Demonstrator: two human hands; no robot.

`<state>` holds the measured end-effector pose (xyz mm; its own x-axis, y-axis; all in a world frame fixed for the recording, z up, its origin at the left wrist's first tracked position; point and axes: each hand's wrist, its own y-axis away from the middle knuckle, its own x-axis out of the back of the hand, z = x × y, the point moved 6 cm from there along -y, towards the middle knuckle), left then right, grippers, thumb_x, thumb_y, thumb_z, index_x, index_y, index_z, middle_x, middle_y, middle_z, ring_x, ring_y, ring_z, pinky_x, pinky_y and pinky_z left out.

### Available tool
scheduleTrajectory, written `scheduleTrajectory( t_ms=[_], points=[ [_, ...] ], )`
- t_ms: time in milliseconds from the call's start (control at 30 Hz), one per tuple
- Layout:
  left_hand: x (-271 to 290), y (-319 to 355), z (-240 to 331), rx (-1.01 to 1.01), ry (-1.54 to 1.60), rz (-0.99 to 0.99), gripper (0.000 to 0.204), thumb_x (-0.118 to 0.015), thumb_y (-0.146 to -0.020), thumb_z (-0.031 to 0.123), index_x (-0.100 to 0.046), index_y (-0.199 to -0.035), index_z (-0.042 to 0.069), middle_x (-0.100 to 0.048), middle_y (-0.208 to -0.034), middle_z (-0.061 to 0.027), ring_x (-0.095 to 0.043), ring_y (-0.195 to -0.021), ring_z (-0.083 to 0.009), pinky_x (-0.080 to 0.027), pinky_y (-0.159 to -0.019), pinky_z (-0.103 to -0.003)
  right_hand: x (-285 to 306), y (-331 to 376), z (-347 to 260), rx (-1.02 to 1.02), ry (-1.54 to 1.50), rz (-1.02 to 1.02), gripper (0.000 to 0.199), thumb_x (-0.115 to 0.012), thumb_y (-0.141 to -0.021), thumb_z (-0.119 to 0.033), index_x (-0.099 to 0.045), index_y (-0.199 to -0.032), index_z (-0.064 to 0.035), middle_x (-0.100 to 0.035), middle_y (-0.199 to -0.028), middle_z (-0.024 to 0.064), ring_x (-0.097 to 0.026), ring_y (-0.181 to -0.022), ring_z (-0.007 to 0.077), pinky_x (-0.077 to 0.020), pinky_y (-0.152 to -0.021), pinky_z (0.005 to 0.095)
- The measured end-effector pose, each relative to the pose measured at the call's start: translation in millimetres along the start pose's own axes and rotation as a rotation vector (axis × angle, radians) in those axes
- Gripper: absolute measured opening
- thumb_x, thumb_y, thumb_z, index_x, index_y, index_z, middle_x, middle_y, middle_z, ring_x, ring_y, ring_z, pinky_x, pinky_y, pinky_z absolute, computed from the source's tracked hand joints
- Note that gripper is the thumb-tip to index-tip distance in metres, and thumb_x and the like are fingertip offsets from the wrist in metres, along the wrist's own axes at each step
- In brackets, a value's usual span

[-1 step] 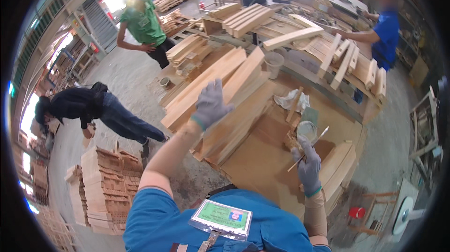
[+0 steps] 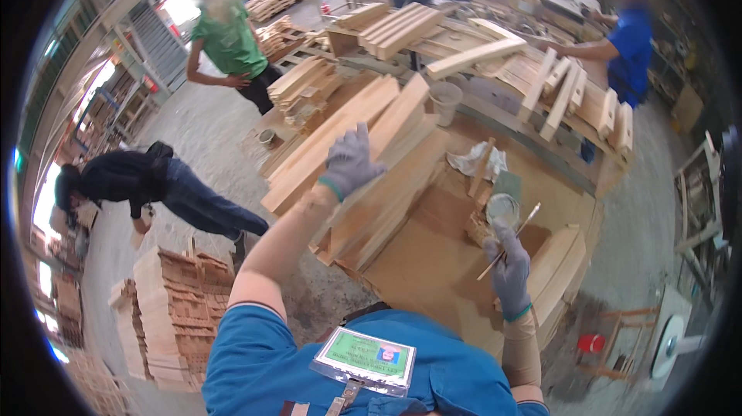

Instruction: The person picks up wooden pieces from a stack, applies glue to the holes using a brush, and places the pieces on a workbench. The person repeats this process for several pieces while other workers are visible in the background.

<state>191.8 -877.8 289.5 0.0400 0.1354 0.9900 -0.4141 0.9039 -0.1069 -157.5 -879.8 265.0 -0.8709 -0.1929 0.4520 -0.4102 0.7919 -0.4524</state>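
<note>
My left hand (image 2: 352,162), in a grey glove, lies on a stack of long pale wooden boards (image 2: 402,165) with its thumb and fingers apart. My right hand (image 2: 508,277), also gloved, is closed round a thin stick (image 2: 532,217) that slants up to a pale tip; whether it is a brush I cannot tell. Just beyond this hand stands a round open tub (image 2: 502,209) with pale stuff in it. A crumpled white cloth (image 2: 468,164) and a narrow wood strip (image 2: 484,162) lie behind the tub.
More boards (image 2: 553,267) lie at the table's right edge. A grey bucket (image 2: 446,103) stands beyond the stack. Wood pieces (image 2: 560,95) cover the far bench, where a person in blue (image 2: 632,49) works. Others stand or bend at left, near stacked wood (image 2: 174,315).
The view has shifted a little. My left hand's fingers look slightly more bent on the boards; my right hand still holds the stick.
</note>
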Motion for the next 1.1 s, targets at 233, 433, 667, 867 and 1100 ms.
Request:
scheduleTrajectory(
  t_ms=[233, 433, 667, 867, 1100],
  points=[
    [-46.5, -95.9, 16.1, -0.039, -0.092, 0.096, 0.071, -0.072, -0.069, 0.059, -0.058, -0.105, -0.001, -0.062, -0.101, -0.0218, -0.062, -0.096, -0.0361, -0.050, -0.083, -0.044, 60.0, 15.6, 43.1, -0.171, -0.440, 0.346, 0.033, -0.044, -0.102, -0.019, -0.058, -0.122, 0.0047, -0.063, -0.102, 0.0095, -0.063, -0.089, 0.0155, -0.0512, -0.080, 0.0279],
    [-33.6, -80.4, 28.0, -0.635, 0.455, -0.071, 0.050, -0.065, -0.086, 0.041, -0.058, -0.111, -0.002, -0.062, -0.099, -0.0187, -0.061, -0.088, -0.0340, -0.050, -0.076, -0.039, 76.9, 11.6, 92.4, -0.477, -0.607, 0.380, 0.015, -0.058, -0.093, -0.008, -0.061, -0.102, 0.0045, -0.064, -0.086, 0.0073, -0.063, -0.077, 0.0129, -0.0549, -0.072, 0.0265],
    [-90.6, 44.3, 25.3, -0.069, 1.175, -0.582, 0.040, -0.054, -0.097, 0.041, -0.062, -0.096, 0.002, -0.055, -0.081, 0.0048, -0.049, -0.078, -0.0050, -0.042, -0.066, -0.023, 20.6, -12.4, 156.9, -0.485, -0.316, 0.384, 0.009, -0.069, -0.083, -0.004, -0.061, -0.082, 0.0006, -0.063, -0.069, 0.0044, -0.059, -0.066, 0.0070, -0.0476, -0.058, 0.0246],
    [-116.1, 106.9, 48.8, 0.075, 1.157, -0.726, 0.045, -0.051, -0.097, 0.044, -0.063, -0.109, 0.002, -0.055, -0.084, 0.0059, -0.046, -0.076, -0.0053, -0.039, -0.065, -0.022, 5.4, -25.3, 171.4, -0.478, 0.065, 0.193, 0.009, -0.067, -0.086, -0.006, -0.060, -0.082, -0.0023, -0.062, -0.072, 0.0016, -0.056, -0.064, 0.0072, -0.0460, -0.060, 0.0217],
    [-128.8, 117.8, 54.3, 0.115, 1.187, -0.842, 0.048, -0.053, -0.097, 0.039, -0.058, -0.126, 0.001, -0.062, -0.104, -0.0003, -0.053, -0.093, -0.0083, -0.044, -0.080, -0.024, 4.5, -17.5, 187.9, -0.548, -0.326, 0.373, 0.009, -0.068, -0.082, -0.004, -0.062, -0.077, -0.0013, -0.063, -0.068, 0.0015, -0.056, -0.064, 0.0050, -0.0453, -0.059, 0.0224]
  ],
)
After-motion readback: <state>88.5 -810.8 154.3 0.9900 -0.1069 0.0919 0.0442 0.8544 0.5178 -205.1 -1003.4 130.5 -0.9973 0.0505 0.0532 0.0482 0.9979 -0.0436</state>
